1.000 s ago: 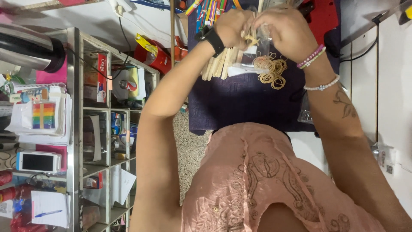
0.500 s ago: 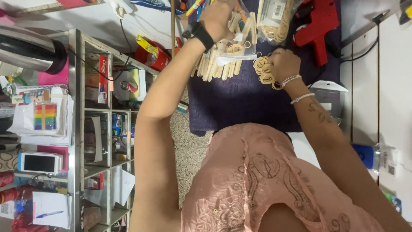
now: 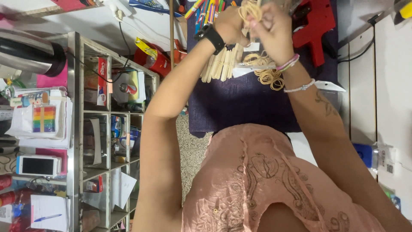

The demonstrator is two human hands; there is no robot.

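Observation:
My left hand (image 3: 231,26), with a black watch on the wrist, and my right hand (image 3: 274,36), with bead bracelets, meet at the top of the view. Together they pinch a small bunch of tan rubber bands (image 3: 251,9); a thin wooden stick end shows among them. Below the hands, a row of wooden craft sticks (image 3: 219,64) lies on a dark purple cloth (image 3: 240,107). A loose pile of rubber bands (image 3: 269,76) sits next to the sticks, under my right wrist.
A red plastic tool (image 3: 316,23) lies to the right of the hands and coloured pens (image 3: 209,7) to the left. A metal shelf rack (image 3: 103,129) full of boxes and papers stands at the left. White wall panels (image 3: 382,86) run along the right.
My right hand has lifted from the rubber band pile up to my left hand. Both hands now work the bands together higher in the view.

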